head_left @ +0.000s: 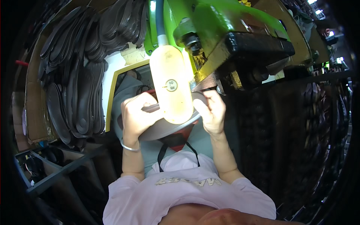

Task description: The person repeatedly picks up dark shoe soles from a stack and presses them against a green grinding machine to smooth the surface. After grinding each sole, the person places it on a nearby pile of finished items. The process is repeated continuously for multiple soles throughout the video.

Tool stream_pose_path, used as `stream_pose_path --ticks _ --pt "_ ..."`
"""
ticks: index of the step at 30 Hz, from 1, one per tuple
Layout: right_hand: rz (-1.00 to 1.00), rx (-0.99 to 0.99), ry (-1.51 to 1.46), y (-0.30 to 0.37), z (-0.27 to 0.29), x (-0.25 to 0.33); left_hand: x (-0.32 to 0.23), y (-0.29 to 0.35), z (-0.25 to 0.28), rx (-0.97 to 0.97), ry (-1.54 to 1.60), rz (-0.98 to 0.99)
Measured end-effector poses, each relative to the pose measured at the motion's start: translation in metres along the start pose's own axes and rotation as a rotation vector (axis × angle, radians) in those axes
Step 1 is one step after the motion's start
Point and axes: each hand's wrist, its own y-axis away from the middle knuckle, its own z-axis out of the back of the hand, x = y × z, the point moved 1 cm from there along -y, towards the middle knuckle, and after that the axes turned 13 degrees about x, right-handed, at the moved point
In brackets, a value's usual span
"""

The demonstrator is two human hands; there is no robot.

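A grey shoe sole (pixel 159 130) is held crosswise in front of me with both hands. My left hand (pixel 137 114) is closed on its left end, thumb on the near side. At the right end my right hand (pixel 213 113) pinches the sole between thumb and fingers, close under the metal working parts of a green machine (pixel 221 18). A bright, oval, cream-coloured lamp (pixel 173 105) hangs over the sole and hides its middle. Whether the sole touches the machine, I cannot tell.
On the left, a cardboard box (pixel 34 112) holds many stacked dark grey soles (pixel 77 75). A yellow-edged panel (pixel 111 97) stands beside it. The machine's heavy black block (pixel 258 47) juts out at right. Metal racks (pixel 56 174) flank me at lower left.
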Motion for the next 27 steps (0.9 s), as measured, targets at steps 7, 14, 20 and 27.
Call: stream_pose_path --ticks 7,14,20,27 --pt "0.189 0.007 0.413 -0.004 -0.02 -0.015 0.002 0.044 -0.047 -0.094 0.544 0.197" --pt "-0.154 0.056 0.32 0.05 0.019 -0.042 0.017 0.041 -0.076 0.057 0.503 0.126" --pt "-0.566 0.153 -0.183 0.136 0.038 -0.091 0.0 0.006 -0.101 0.077 0.347 0.088" --pt "-0.298 -0.217 -0.103 0.166 0.089 -0.039 -0.006 0.002 -0.095 -0.019 0.62 0.134"
